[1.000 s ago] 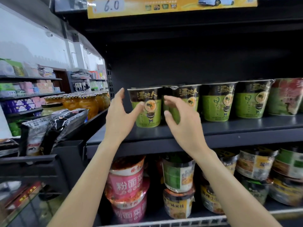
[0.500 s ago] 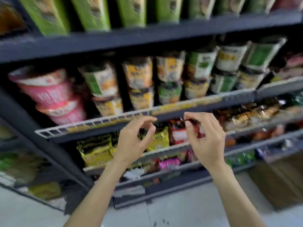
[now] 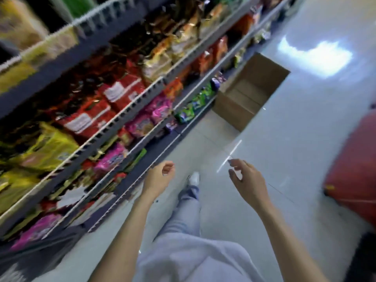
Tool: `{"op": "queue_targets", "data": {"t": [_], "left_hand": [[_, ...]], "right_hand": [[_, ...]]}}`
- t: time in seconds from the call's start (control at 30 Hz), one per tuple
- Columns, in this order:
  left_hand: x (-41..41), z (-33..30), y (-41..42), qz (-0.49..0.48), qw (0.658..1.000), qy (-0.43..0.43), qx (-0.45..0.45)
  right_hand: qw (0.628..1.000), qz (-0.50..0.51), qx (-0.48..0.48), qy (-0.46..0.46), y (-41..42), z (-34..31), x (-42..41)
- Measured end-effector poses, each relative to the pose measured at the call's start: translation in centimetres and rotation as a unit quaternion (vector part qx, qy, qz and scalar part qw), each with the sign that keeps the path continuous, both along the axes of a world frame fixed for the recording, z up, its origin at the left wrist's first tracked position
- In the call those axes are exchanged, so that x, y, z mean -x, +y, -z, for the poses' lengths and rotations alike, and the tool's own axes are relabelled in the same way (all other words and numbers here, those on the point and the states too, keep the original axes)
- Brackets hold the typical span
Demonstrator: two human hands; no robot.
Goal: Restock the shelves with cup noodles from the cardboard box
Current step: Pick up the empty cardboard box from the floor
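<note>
- Head view: the picture is blurred and tilted, looking down a shop aisle with pale floor tiles (image 3: 295, 139).
- The left hand (image 3: 157, 180) hangs in the air over the floor near the bottom of the shelves (image 3: 126, 110); its fingers are loosely curled and it holds nothing.
- The right hand (image 3: 248, 180) is also in the air, well apart from the left one, with fingers bent and spread a little; it holds nothing.
- The cardboard box (image 3: 247, 92) stands on the floor further down the aisle, just beside the lowest shelf, with its top open. From here only bare brown inside walls and bottom show; whether any cups are in it cannot be told.
- The shelves run along the left side and carry bagged goods: red packs (image 3: 120, 91), yellow bags (image 3: 46, 147) and pink bags (image 3: 142, 123).
- Below the hands are a leg in pale blue jeans (image 3: 184, 212) and a white shoe (image 3: 194, 178) on the tiles.
- A red object (image 3: 354, 165) sits at the right edge; what it is cannot be told.
</note>
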State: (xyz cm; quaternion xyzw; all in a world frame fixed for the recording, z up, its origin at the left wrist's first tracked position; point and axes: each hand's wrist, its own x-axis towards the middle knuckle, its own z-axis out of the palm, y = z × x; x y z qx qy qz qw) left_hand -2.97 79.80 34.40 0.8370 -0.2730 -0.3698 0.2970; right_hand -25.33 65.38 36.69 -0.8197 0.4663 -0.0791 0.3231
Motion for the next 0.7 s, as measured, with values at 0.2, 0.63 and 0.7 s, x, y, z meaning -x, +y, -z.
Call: {"op": "queue_targets", "data": {"t": [0.2, 0.63, 0.7], "left_hand": [[-1.5, 6.0, -16.5, 0.156, 0.982, 0.047, -0.091], [-4.9, 15.8, -55.1, 0.056, 0.984, 0.142, -0.090], [-4.9, 19.7, -58.2, 0.008, 0.983, 0.148, -0.106]], "right_hand": [[0.972, 0.150, -0.139, 0.118, -12.7, 5.6, 1.2], [0.929, 0.300, -0.215, 0.021, -47.5, 16.7, -4.3], [0.921, 0.322, -0.219, 0.012, -52.2, 20.8, -4.5]]}}
